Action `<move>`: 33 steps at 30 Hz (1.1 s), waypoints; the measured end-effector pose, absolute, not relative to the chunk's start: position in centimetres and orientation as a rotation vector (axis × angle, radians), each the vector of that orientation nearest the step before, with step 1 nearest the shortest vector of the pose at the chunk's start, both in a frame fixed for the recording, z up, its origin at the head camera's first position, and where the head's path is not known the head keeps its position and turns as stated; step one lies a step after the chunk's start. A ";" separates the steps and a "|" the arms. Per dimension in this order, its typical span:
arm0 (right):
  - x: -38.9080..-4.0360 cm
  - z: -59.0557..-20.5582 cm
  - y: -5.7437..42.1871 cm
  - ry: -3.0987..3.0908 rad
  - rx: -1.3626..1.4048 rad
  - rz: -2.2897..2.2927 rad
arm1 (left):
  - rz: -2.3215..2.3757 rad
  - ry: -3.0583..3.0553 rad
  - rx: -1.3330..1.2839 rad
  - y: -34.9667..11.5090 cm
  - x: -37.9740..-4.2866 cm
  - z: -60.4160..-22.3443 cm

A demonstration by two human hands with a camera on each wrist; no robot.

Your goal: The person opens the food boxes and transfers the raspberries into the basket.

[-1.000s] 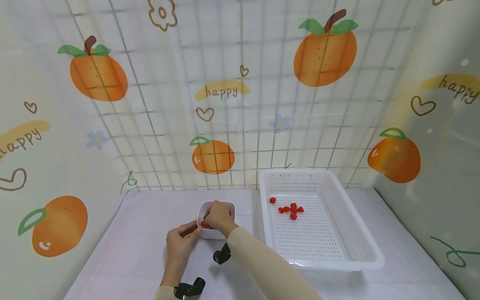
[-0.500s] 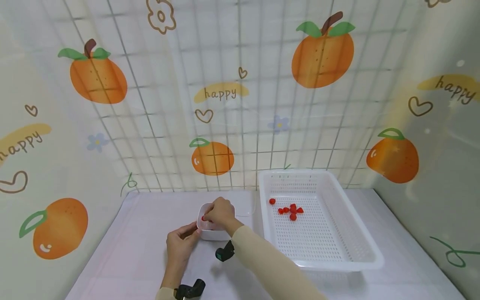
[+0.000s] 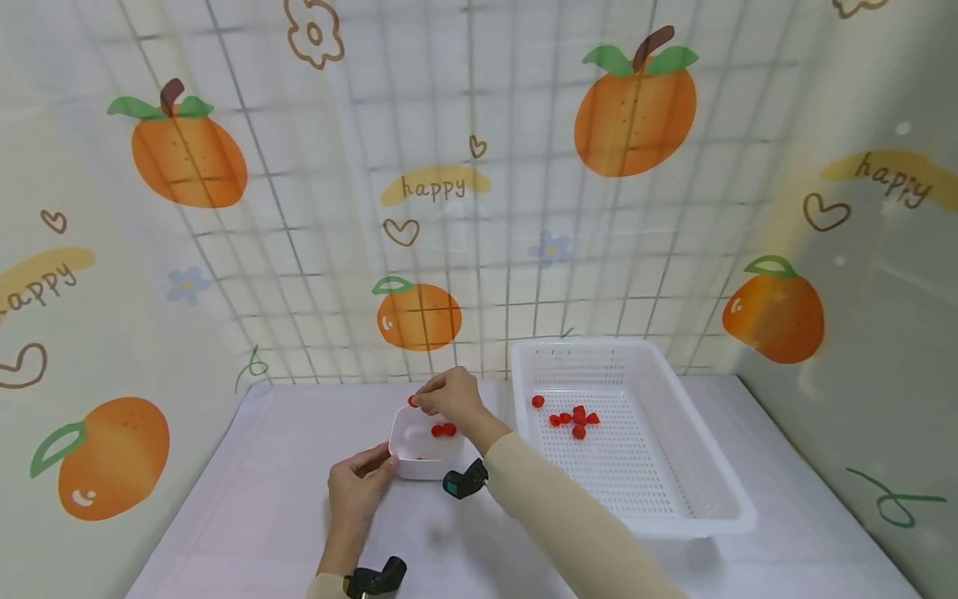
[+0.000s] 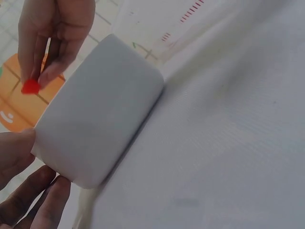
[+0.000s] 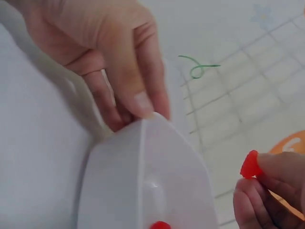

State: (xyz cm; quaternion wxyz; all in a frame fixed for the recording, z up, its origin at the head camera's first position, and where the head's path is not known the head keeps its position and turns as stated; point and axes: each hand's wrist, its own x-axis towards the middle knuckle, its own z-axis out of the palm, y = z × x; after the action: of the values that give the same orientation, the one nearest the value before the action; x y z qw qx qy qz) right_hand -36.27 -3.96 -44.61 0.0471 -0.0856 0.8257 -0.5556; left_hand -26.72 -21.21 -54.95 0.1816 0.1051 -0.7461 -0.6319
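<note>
Between the thumb and fingertips of my right hand (image 3: 456,398) is a small red raspberry (image 5: 249,164), held above the far left rim of a white box (image 3: 427,471). Two more red berries (image 3: 443,430) show inside that box, towards its right side. My left hand (image 3: 355,491) grips the box at its near left corner. In the right wrist view the left thumb lies at the corner's rim, with the fingers around the outside. The left wrist view shows the box's outer wall (image 4: 100,109) and the pinched raspberry beyond it.
To the right stands a large white perforated basket (image 3: 718,474) with several red berries (image 3: 579,419) on its floor. A white cloth (image 3: 247,499) covers the table. Behind hangs a curtain (image 3: 524,208) printed with oranges, over a wire grid. Each wrist carries a black camera (image 3: 466,480).
My right hand has risen out of the box and moved away towards its far rim, bringing up a raspberry. The berries inside have come into sight. My left hand stays at its corner.
</note>
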 end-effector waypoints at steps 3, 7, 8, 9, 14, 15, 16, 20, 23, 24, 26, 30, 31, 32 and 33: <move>-36.3 -44.2 -3.0 2.475 -0.236 -1.749 | -1.785 -2.091 0.285 -21.1 -26.7 -55.1; -36.4 -43.8 -1.7 2.421 -0.199 -1.797 | -1.795 -2.064 0.280 -21.2 -26.7 -55.2; -36.4 -43.7 -1.4 2.412 -0.190 -1.807 | -1.797 -2.063 0.278 -21.2 -26.6 -55.2; -36.4 -43.6 -1.0 2.403 -0.189 -1.826 | -1.800 -2.064 0.280 -21.2 -26.6 -55.2; -36.9 -43.1 0.9 2.391 -0.140 -1.853 | -1.791 -2.081 0.283 -21.2 -26.5 -55.1; -37.1 -43.0 1.3 2.389 -0.124 -1.861 | -1.794 -2.078 0.286 -21.2 -26.5 -55.1; -37.2 -42.9 1.7 2.391 -0.112 -1.861 | -1.791 -2.077 0.289 -21.2 -26.5 -55.1; -37.4 -42.7 3.7 2.390 -0.069 -1.895 | -1.784 -2.082 0.314 -21.2 -26.5 -55.1; -37.6 -42.6 5.4 2.376 -0.032 -1.932 | -1.775 -2.094 0.316 -21.0 -26.5 -54.9; -37.7 -42.6 6.0 2.378 -0.009 -1.936 | -1.775 -2.096 0.310 -21.0 -26.5 -54.9; -37.9 -42.6 7.3 2.378 0.014 -1.952 | -1.775 -2.096 0.299 -20.9 -26.5 -54.9; -38.2 -42.6 9.8 2.391 0.064 -1.951 | -1.776 -2.091 0.299 -20.8 -26.5 -54.8; -38.2 -42.7 10.4 2.397 0.069 -1.946 | -1.778 -2.091 0.304 -20.8 -26.5 -54.8; -38.2 -42.7 11.0 2.408 0.089 -1.929 | -1.780 -2.091 0.308 -20.8 -26.5 -54.8; -38.2 -42.8 11.6 2.423 0.108 -1.911 | -1.781 -2.090 0.311 -20.8 -26.5 -54.8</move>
State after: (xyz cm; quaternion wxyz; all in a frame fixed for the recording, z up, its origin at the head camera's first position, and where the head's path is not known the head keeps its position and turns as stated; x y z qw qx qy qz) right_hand -38.21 11.55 -42.83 0.0271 0.0349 0.7844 -0.6187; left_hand -26.47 -20.78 -54.83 0.1879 0.1105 -0.7429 -0.6329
